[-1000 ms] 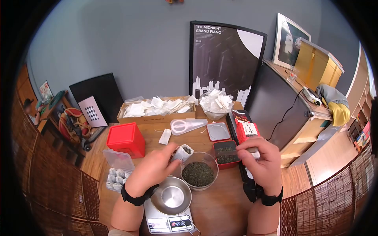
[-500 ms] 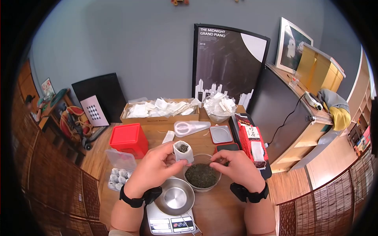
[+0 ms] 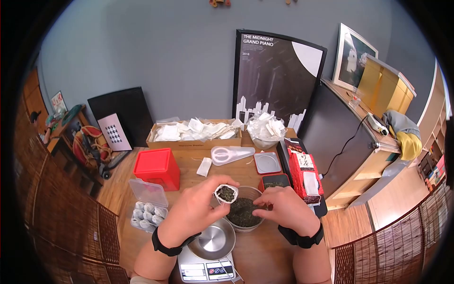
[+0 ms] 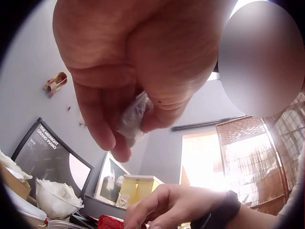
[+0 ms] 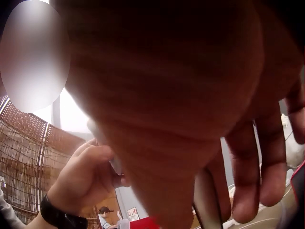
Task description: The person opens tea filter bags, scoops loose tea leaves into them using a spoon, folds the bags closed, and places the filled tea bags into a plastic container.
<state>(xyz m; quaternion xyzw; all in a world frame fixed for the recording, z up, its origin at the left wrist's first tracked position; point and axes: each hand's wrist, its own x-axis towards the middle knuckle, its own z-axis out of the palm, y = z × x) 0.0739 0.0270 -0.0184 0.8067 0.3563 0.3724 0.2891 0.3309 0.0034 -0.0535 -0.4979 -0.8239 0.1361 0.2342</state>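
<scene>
My left hand (image 3: 196,201) holds a small white tea bag (image 3: 218,195), its mouth turned up and dark dried tea leaves (image 3: 227,193) inside. The bag is beside the far left rim of a clear bowl (image 3: 245,230) of loose tea. Over that bowl's right side is my right hand (image 3: 286,208), fingertips close above the leaves. Between its thumb and fingers, the right wrist view shows a slim flat-handled tool (image 5: 208,202); its far end is hidden. In front, a steel bowl (image 3: 213,241) sits on a digital scale (image 3: 205,272). An open red tin (image 3: 276,181) with tea stands behind my right hand.
At left are a clear case (image 3: 149,191) with several filled bags and a red box (image 3: 156,168). A flat white bag (image 3: 204,167) lies behind my left hand. Farther back are a carton (image 3: 194,143) of white bags and the tin's lid (image 3: 267,163). A red packet (image 3: 305,177) borders the right.
My right hand came from the red tin leftward to the clear bowl. My left hand turned the tea bag so its mouth faces up, and moved slightly right, nearer the right hand.
</scene>
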